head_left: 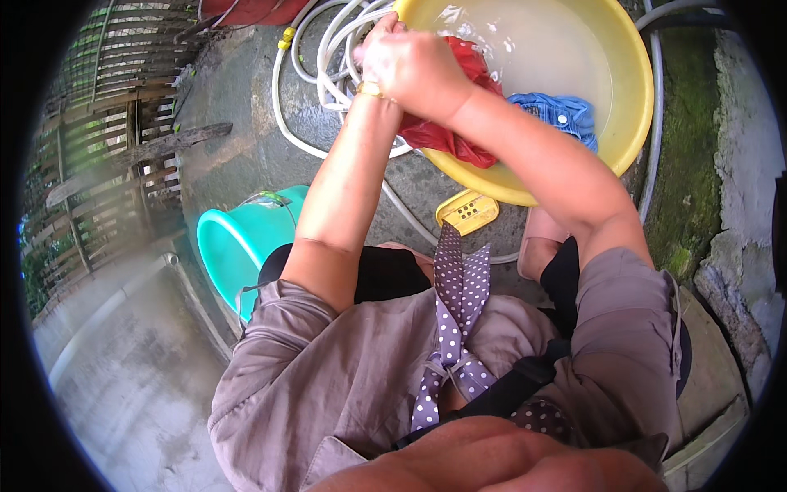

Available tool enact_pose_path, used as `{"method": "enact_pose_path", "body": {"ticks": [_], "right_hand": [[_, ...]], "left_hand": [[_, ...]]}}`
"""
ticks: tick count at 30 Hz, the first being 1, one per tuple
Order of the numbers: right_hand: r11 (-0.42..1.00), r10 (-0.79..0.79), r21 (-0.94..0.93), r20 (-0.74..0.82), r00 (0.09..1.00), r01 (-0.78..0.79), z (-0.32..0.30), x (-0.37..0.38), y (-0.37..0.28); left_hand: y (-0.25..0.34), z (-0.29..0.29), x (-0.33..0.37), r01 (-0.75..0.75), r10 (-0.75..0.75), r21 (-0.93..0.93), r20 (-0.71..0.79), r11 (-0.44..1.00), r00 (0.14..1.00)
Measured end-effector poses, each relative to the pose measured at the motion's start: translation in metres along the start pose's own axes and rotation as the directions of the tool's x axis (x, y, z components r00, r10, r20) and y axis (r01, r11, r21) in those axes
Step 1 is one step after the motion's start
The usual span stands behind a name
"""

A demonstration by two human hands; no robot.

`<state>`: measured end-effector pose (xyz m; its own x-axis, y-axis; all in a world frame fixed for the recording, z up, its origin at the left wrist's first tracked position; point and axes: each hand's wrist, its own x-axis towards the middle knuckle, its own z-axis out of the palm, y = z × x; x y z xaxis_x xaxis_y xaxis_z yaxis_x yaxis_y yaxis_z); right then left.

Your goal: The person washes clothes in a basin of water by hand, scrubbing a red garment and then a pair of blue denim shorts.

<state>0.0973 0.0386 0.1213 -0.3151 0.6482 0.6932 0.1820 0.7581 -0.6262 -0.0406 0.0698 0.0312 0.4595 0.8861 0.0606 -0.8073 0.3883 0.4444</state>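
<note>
A wide yellow basin (634,90) holds cloudy water. Draped over its near left rim is a wet red cloth (471,149), which bunches up beneath my crossed wrists. My right hand (418,70) is closed on the red cloth, slightly smeared by motion. Pressed against it, my left hand (379,51) is closed too, its fingers partly covered, with a gold band (370,88) at the wrist. How the cloth runs between the fingers is hidden. Blue denim clothing with a pale button (566,116) lies inside the basin near my right forearm.
A teal bucket (215,238) lies tipped beside my left arm. White hose (283,107) coils left of the basin. A yellow slotted plastic piece (469,213) rests on the wet concrete before me. A slatted wooden fence (106,131) stands left, a mossy ledge (689,148) right.
</note>
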Motion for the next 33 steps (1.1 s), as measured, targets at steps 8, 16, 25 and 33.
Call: {"method": "enact_pose_path", "body": {"ticks": [8, 16, 25, 33], "right_hand": [[0.975, 0.006, -0.224, 0.08, 0.997, 0.013, -0.017, -0.01, 0.002], [0.788, 0.558, -0.301, -0.021, 0.829, -0.538, -0.042, -0.005, 0.08], [0.053, 0.652, 0.541, 0.618, 0.439, -0.84, -0.094, -0.028, 0.1], [0.965, 0.262, 0.007, 0.019, 0.965, -0.262, -0.02, -0.006, -0.021]], "left_hand": [[-0.037, 0.009, -0.016, -0.237, 0.263, 0.119, -0.33, 0.964, 0.906], [-0.025, 0.089, 0.023, -0.036, 0.162, 0.201, -0.659, 0.979, 0.734], [0.034, 0.096, 0.016, -0.017, 0.186, 0.306, -0.532, 0.952, 0.826], [-0.022, 0.081, 0.017, -0.107, 0.196, 0.225, -0.424, 0.969, 0.884]]}}
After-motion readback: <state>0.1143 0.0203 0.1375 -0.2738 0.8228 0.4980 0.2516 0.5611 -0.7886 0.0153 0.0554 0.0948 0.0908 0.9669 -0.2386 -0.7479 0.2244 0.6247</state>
